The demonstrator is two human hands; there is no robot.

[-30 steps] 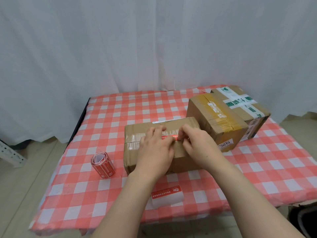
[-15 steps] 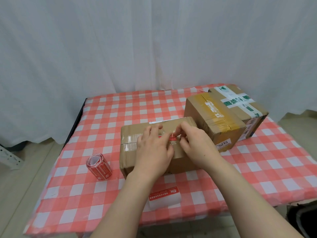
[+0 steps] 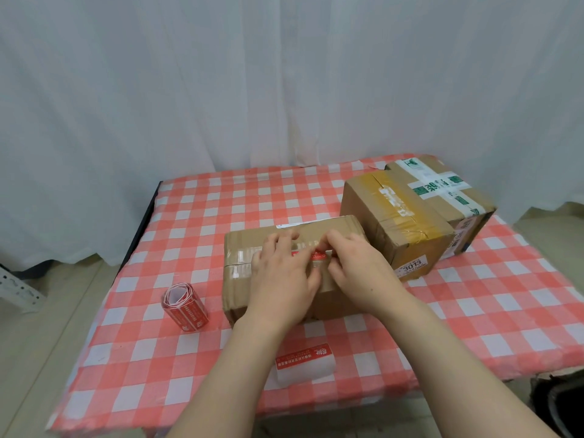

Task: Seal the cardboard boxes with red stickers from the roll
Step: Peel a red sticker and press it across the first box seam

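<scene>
A flat cardboard box (image 3: 240, 248) lies in the middle of the checked table. On its top, along the taped seam, runs a red sticker (image 3: 316, 255). My left hand (image 3: 281, 279) lies flat on the box with its fingers pressing the sticker's left part. My right hand (image 3: 360, 267) has curled fingers and pinches the sticker's right end between thumb and forefinger. The roll of red stickers (image 3: 186, 308) lies on the cloth left of the box.
A strip of white backing paper with one red sticker (image 3: 303, 360) lies near the table's front edge. Two larger boxes stand at the right: a yellow-taped box (image 3: 395, 222) and behind it a green-and-white-taped box (image 3: 442, 191). A white curtain hangs behind.
Both hands have stayed on the box top. The sticker lies lower on the seam, and my left fingers cover more of it.
</scene>
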